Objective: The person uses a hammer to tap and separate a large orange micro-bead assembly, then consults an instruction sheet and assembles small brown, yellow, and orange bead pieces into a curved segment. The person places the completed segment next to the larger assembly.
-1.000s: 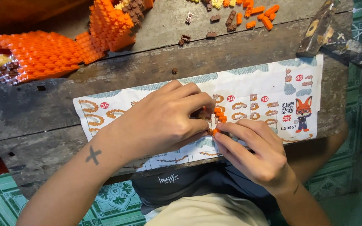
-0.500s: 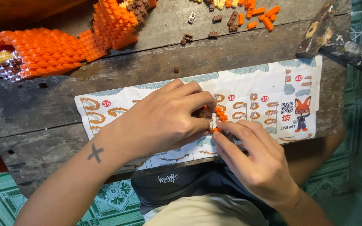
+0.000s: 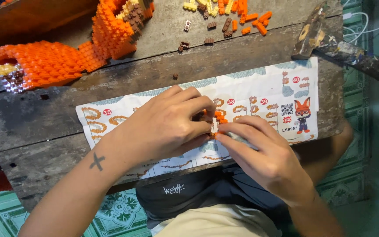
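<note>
My left hand (image 3: 163, 127) and my right hand (image 3: 264, 153) meet over a printed instruction sheet (image 3: 259, 92) lying on a worn wooden table (image 3: 44, 118). Between the fingertips of both hands sits a small orange brick assembly (image 3: 219, 117), pinched from left and right; most of it is hidden by my fingers. A large orange brick model (image 3: 66, 52) with brown and cream parts lies at the table's far left.
Loose orange, brown and yellow small bricks (image 3: 229, 17) are scattered at the far edge. A hammer (image 3: 338, 44) lies at the upper right, its handle past the table edge. A green patterned floor (image 3: 115, 210) shows below.
Both hands stay pressed together on the small assembly, with only slight finger shifts. The view has drifted a little.
</note>
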